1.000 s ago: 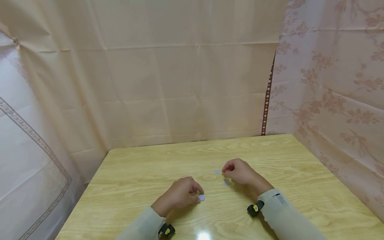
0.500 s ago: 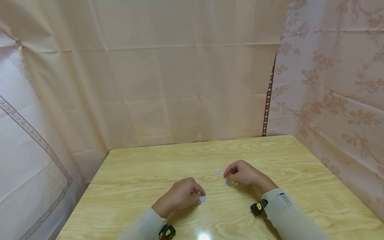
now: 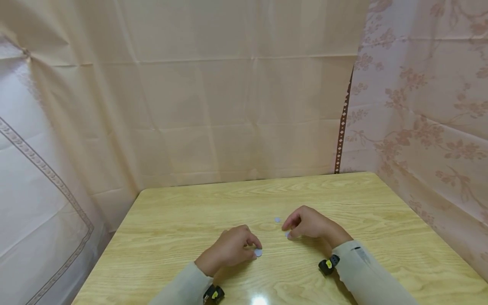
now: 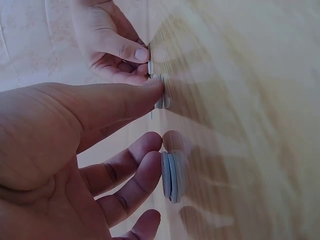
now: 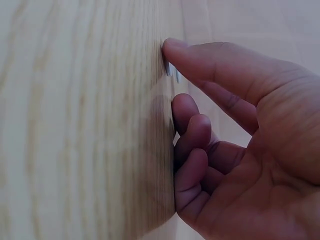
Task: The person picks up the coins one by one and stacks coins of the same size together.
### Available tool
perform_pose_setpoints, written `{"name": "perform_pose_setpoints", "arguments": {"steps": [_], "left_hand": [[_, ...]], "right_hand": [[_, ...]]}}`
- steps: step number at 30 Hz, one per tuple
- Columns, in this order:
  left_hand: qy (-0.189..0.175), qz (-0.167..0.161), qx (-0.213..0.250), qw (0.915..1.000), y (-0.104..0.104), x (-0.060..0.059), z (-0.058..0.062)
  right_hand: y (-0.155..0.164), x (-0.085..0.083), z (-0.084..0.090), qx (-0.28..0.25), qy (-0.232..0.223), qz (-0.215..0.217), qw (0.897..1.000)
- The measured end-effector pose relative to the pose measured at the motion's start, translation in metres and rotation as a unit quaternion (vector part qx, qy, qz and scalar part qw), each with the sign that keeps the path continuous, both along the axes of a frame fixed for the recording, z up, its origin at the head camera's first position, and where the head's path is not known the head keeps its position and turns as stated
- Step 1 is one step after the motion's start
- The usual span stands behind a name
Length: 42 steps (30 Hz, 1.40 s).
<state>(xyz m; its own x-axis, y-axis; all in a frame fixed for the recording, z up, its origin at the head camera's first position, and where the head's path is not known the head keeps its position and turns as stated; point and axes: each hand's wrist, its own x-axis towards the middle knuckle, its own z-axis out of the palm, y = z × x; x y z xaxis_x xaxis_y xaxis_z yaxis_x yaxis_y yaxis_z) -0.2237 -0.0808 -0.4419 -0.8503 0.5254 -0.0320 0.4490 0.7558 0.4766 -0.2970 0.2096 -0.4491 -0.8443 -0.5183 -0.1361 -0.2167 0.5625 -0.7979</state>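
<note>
1. Change since the earlier frames: the right hand [image 3: 310, 223] has drawn slightly nearer the person and lowered onto the middle disc [image 3: 287, 234], which lay clear of its fingertips before. The left hand [image 3: 228, 249] and the other two discs lie as they did.

2. Left hand: rests on the wooden table [image 3: 171, 220], fingers loosely curled, holding nothing. The left wrist view shows the fingers [image 4: 145, 175] just beside the rim of the near disc [image 3: 258, 253], possibly touching it; whether they press it cannot be told. The thumb [image 4: 125, 100] stretches above, towards the other hand.

3. Near disc [image 4: 172, 176]: small, round, pale grey-blue, flat on the table, just off the left fingertips on their right side.

4. Right hand [image 5: 235, 145]: fingers curled, knuckles against the table. One fingertip [image 5: 172, 50] presses down on the edge of the middle disc [image 5: 169, 69]; nothing is lifted or enclosed.

5. Middle disc: flat on the table, mostly covered by the right fingertips; only a sliver shows from above.

6. Far disc [image 3: 277, 220]: flat on the table, just beyond and left of the right hand, untouched.

7. Surroundings: pale sleeves [image 3: 366, 275] on both arms; beige curtain [image 3: 228, 106] behind, floral curtain [image 3: 427, 106] at right.
</note>
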Motion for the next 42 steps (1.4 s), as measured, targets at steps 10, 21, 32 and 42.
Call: {"name": "perform_pose_setpoints", "arguments": {"steps": [10,21,32,42], "left_hand": [[0.011,-0.001,-0.009,0.9999,0.0021,0.0,-0.0008],[0.01,0.006,-0.009,0.9999,0.0023,0.0011,0.0005],[0.007,0.008,-0.007,0.9999,0.0019,0.0017,0.0015],[0.002,0.009,-0.002,1.0,0.0023,0.0023,0.0029]], "right_hand": [[-0.0017,0.0014,0.0013,0.001,0.006,0.0,1.0],[-0.0013,0.0015,0.0012,0.004,0.015,-0.001,1.0],[0.0,0.0009,0.0013,0.016,0.019,0.002,1.0],[0.0002,-0.0007,-0.0008,0.019,0.018,-0.008,1.0]]}}
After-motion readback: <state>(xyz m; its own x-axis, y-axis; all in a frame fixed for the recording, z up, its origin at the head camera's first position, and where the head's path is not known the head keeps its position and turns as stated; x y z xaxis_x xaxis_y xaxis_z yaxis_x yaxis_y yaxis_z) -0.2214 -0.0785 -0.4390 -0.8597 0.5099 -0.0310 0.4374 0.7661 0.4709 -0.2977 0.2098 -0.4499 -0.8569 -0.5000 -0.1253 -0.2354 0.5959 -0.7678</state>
